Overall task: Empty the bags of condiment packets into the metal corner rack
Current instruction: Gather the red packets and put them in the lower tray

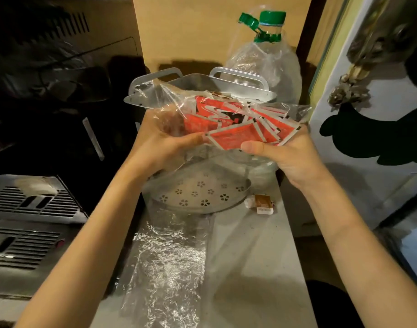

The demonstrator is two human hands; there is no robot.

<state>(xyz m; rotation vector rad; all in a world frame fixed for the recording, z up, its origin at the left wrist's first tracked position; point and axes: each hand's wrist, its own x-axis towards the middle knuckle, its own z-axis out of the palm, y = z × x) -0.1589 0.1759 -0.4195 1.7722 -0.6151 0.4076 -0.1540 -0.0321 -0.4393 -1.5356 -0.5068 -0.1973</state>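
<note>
A clear plastic bag (169, 100) full of red condiment packets (233, 129) is held above the metal corner rack (198, 192). My left hand (160, 143) grips the bag's left side. My right hand (288, 152) grips its right side, thumb pressed on the packets. The rack has a perforated lower shelf with flower-shaped holes, bare of packets, and an upper tier (240, 76) partly hidden behind the bag. A flat, crinkled clear bag (165, 263) lies on the counter in front of the rack.
One brown packet (263, 203) lies on the counter right of the rack. A large clear bottle with a green cap (271, 22) stands behind it. A slotted metal appliance (25, 214) sits at the left, a cardboard panel (214, 29) at the back, a white door (368, 114) at the right.
</note>
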